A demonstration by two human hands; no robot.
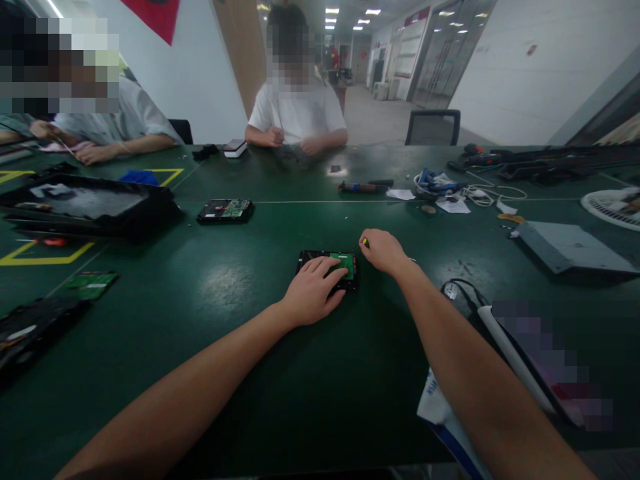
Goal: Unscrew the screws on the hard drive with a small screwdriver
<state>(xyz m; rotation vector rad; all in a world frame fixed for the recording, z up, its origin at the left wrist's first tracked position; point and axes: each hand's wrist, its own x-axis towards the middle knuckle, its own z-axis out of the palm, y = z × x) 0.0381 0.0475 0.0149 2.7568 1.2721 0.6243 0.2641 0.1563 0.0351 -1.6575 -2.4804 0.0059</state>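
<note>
The left hand [314, 291] lies flat, fingers spread, pressing on a hard drive [330, 267] near the middle of the green table [210, 373]. The right hand [383, 251] is curled closed around a small screwdriver [365, 242], just beside the drive's right edge. Another hard drive [225, 211] lies farther back, and 2 people sit opposite.

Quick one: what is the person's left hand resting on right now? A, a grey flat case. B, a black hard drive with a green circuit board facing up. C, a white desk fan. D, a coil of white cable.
B: the left hand lies flat on the black hard drive with its green board up, while the right hand is closed on a small yellow-tipped tool just beside it.
</note>
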